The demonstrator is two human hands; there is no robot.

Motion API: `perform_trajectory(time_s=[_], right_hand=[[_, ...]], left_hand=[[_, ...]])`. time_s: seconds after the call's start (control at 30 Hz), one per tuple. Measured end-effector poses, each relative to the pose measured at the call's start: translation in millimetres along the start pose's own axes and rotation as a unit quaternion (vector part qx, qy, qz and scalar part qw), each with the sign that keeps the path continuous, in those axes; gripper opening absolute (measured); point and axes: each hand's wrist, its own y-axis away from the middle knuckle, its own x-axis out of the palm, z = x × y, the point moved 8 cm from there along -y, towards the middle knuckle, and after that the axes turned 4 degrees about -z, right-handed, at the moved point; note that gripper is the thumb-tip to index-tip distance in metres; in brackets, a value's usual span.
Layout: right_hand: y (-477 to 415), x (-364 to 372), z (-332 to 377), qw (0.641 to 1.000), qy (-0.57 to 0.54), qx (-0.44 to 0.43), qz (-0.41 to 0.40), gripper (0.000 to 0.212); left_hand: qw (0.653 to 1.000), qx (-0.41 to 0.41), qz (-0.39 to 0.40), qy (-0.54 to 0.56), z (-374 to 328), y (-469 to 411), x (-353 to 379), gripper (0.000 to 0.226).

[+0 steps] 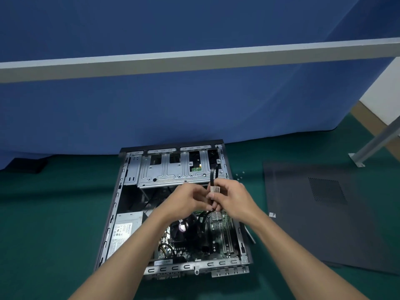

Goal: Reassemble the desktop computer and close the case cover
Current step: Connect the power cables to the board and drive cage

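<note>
Left grip and right grip, forearms outstretched and converging, both pinch the black cable above the case.

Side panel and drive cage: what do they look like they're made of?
Side panel: probably thin sheet metal with a matte dark grey painted finish; it lies flat and has a perforated vent patch. Drive cage: likely bare sheet steel, shiny silver, with stamped ribs and punched holes.
</note>
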Motion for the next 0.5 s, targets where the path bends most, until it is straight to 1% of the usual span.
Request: perform_trajectory(time_s=[0.07, 0.13, 0.2, 0.23, 0.27, 0.3, 0.33, 0.37, 0.4, 0.43, 0.47, 0.5], right_hand=[[-2.6, 6.0, 2.2, 1.000, 0.021, -0.019, -0.004, 0.006], [-5.2, 11.5, 1.7, 0.999, 0.040, -0.027, -0.011, 0.002], [-6.0, 14.5, -0.2, 0.998, 0.043, -0.028, -0.036, 0.006], [-4.4, 15.1, -2.4, 0.996, 0.064, -0.035, -0.056, 0.012], [-1.9, 16.4, -4.4, 0.988, 0.123, -0.053, -0.071, 0.020], [2.1, 20.9, -7.0, 0.971, 0.215, -0.079, -0.070, 0.030], [6.6, 28.3, -12.2, 0.945, 0.308, -0.101, -0.048, 0.039], [11.3, 35.4, -20.3, 0.913, 0.390, -0.119, -0.016, 0.045], [16.7, 39.6, -31.3, 0.885, 0.448, -0.123, 0.017, 0.049], [21.6, 38.4, -41.7, 0.869, 0.480, -0.113, 0.033, 0.051], [24.8, 32.5, -47.8, 0.866, 0.488, -0.103, 0.020, 0.047], [26.7, 24.1, -51.7, 0.870, 0.485, -0.091, -0.009, 0.038]], left_hand=[[0.999, -0.007, -0.035, -0.038, 8.4, -0.8, -1.7, 0.011], [0.996, -0.013, -0.072, -0.060, 13.4, -2.8, -3.1, 0.010], [0.990, -0.011, -0.110, -0.091, 17.0, -5.2, -8.2, 0.012], [0.983, -0.003, -0.131, -0.125, 17.1, -6.6, -12.4, 0.013], [0.975, 0.007, -0.150, -0.165, 16.4, -8.0, -16.5, 0.013], [0.966, 0.014, -0.165, -0.198, 16.0, -9.6, -20.0, 0.011], [0.960, 0.017, -0.177, -0.218, 17.4, -11.3, -22.7, 0.009], [0.956, 0.016, -0.184, -0.228, 19.5, -13.9, -24.1, 0.008], [0.954, 0.015, -0.187, -0.235, 22.1, -16.7, -23.7, 0.007], [0.952, 0.014, -0.185, -0.242, 24.5, -19.8, -21.8, 0.006], [0.951, 0.017, -0.181, -0.252, 26.4, -23.6, -18.4, 0.007], [0.948, 0.022, -0.174, -0.264, 28.2, -28.1, -13.9, 0.010]])
